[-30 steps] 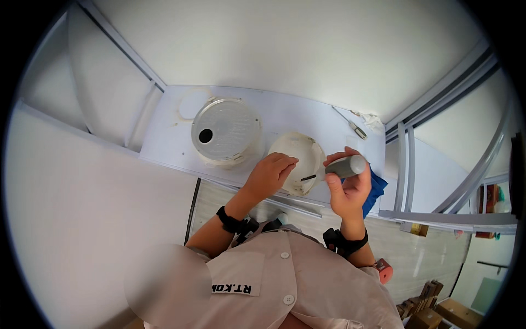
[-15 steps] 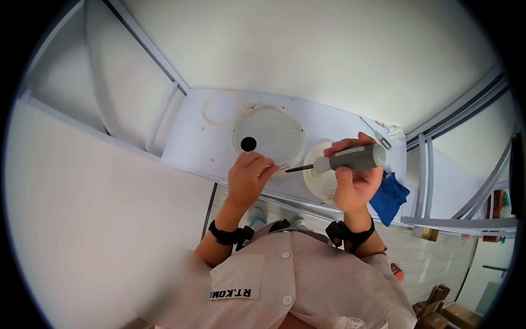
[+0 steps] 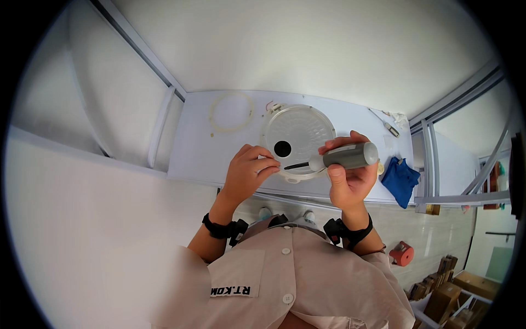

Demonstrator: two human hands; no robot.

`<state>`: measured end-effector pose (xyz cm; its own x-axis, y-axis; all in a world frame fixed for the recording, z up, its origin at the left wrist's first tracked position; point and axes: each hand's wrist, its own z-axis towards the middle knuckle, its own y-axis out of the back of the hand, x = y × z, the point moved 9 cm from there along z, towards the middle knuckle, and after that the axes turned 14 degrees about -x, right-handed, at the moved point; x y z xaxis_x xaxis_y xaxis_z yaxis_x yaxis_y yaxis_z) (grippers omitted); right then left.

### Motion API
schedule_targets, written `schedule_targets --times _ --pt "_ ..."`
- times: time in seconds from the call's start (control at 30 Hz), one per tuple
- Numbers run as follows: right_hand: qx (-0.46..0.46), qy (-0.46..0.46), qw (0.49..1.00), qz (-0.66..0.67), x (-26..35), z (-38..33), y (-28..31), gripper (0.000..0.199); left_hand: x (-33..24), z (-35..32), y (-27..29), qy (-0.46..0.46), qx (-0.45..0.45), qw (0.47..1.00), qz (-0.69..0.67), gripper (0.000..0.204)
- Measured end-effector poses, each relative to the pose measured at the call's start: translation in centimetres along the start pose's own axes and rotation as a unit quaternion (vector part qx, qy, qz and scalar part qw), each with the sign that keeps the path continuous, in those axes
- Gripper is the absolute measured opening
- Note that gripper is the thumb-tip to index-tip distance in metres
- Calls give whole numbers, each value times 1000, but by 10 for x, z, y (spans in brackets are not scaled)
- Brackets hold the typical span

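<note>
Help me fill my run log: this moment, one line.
left hand: pinched, contents unclear | right hand: holds grey screwdriver | nearby: round pale unit, blue cloth

My left grip [image 3: 249, 171]: just left of frame centre, thumb and forefinger pinched. My right grip [image 3: 350, 186]: right of centre, fingers curled, wrapped tight. Forearms [image 3: 356, 217] angle inward from below.

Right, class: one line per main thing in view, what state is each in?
Left hand: pinched; anything held too small to tell.
Large screwdriver: held, tip leftward.
Right hand: gripping it.
Small screwdriver: lying on the table.
Round casing: resting there too.
Blue cloth: crumpled, at the table's right end.
</note>
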<state>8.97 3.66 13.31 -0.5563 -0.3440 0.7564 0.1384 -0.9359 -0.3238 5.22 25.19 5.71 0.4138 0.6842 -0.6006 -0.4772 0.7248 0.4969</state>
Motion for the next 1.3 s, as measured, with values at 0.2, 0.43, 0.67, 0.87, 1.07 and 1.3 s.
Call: schedule_targets --times 0.2,0.43,0.67,0.87,1.07,1.3 --pt "-42 4 998 -36 3 -14 -6 67 3 12 -6 -39 48 997 -40 13" --pt "-76 23 994 -74 12 -23 0 68 3 16 -13 -68 90 992 -61 10" --pt "-60 50 991 -105 12 -26 -11 66 16 11 -21 -14 128 988 -90 13" --pt "0 87 987 -132 6 -27 -27 64 26 6 -24 12 107 985 -137 16" --pt "-24 55 988 -141 2 -28 -24 65 30 2 -25 30 100 984 -146 19" --pt "-13 57 988 -145 2 -26 -26 67 30 3 -25 55 96 983 -143 17"
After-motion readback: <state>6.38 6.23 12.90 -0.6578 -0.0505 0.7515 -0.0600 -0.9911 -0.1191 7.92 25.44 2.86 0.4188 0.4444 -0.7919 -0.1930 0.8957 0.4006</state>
